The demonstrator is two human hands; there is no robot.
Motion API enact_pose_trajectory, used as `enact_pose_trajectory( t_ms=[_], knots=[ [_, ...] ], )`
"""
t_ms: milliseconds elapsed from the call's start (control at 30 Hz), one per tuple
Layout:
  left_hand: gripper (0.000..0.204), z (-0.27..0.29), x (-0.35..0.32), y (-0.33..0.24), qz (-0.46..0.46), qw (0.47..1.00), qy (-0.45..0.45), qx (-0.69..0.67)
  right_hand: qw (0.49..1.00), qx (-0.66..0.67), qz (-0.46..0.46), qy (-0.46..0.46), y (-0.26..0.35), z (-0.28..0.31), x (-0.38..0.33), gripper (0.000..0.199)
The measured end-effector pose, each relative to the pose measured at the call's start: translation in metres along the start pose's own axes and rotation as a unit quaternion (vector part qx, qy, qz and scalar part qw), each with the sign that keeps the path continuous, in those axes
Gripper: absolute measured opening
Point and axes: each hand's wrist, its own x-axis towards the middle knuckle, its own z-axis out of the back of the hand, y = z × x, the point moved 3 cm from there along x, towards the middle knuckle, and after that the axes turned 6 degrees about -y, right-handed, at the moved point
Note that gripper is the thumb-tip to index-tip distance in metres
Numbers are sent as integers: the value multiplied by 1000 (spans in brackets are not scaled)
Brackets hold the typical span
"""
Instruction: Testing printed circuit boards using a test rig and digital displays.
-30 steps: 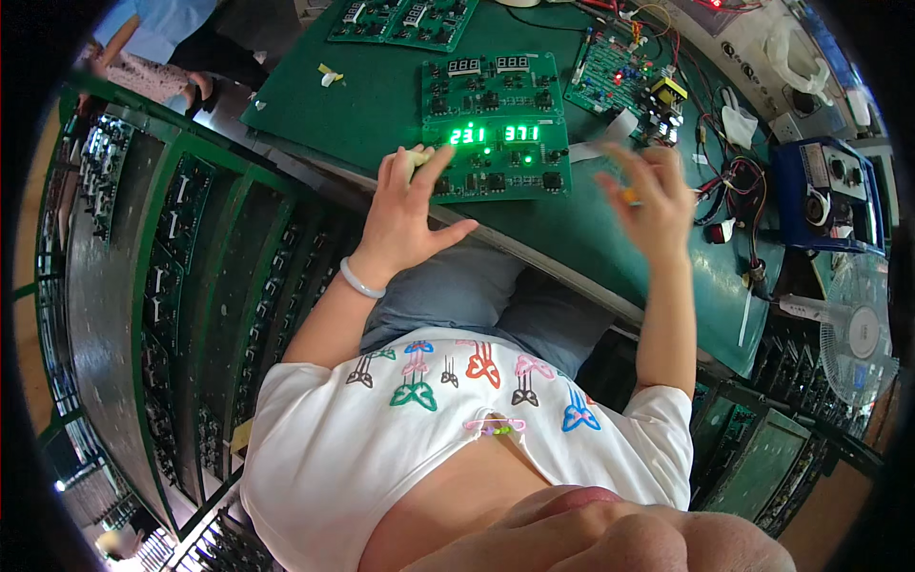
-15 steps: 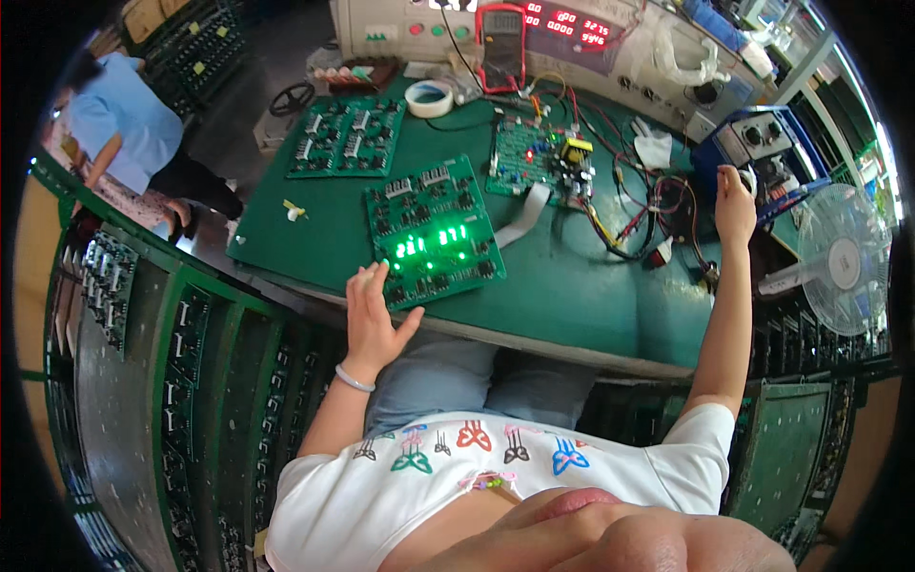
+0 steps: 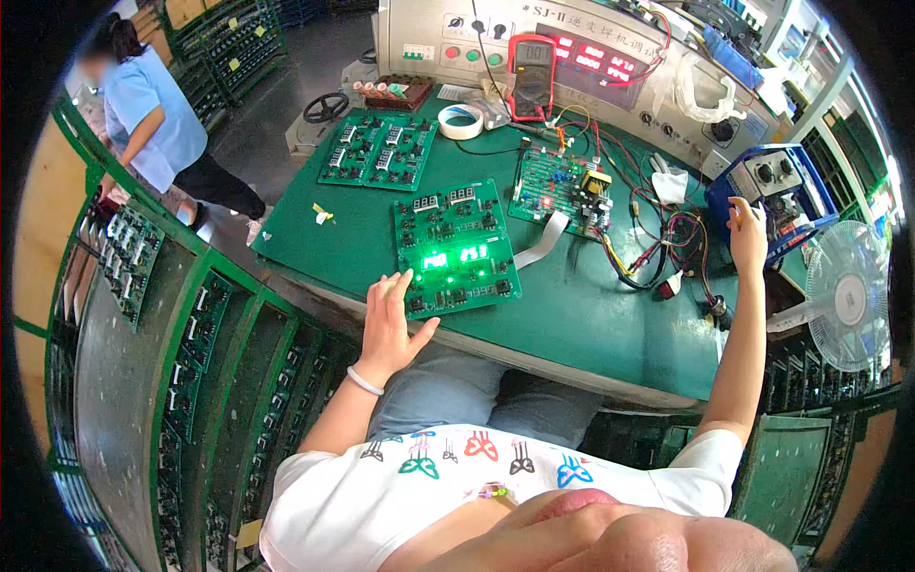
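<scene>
Boards: three green circuit boards [image 3: 456, 250]; left hand [image 3: 389, 329] fingers spread; right hand [image 3: 748, 234] fingers open.

Three green circuit boards [image 3: 456, 250], one tape roll [image 3: 464, 121], one fan [image 3: 846, 295], one multimeter [image 3: 533, 69].

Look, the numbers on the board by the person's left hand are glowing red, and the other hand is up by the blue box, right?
Not quite. The head view shows the numbers on the circuit board by the left hand glowing green, not red. The red numbers are on the grey machine panel at the back. The rest is right: the right hand is up by the blue box.
</scene>
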Motion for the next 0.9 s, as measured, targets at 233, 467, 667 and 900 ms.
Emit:
enact_pose_trajectory(
  t_ms=[233, 467, 667, 900],
  knots=[
    [77, -3, -1, 1, -2, 1000, -4, 12, 999, 3, 10, 36, -9, -3, 4, 18],
    [76, -4, -1, -1, -3, 1000, -3, 2, 998, 4, -8, 59, -10, -2, 3, 18],
    [74, -4, -2, 0, -5, 1000, -9, 13, 998, 47, -7, 29, -12, -4, 3, 18],
    [72, -8, -2, 2, -10, 1000, -5, 17, 1000, 12, 10, 1, -18, -10, 6, 17]
  ],
)
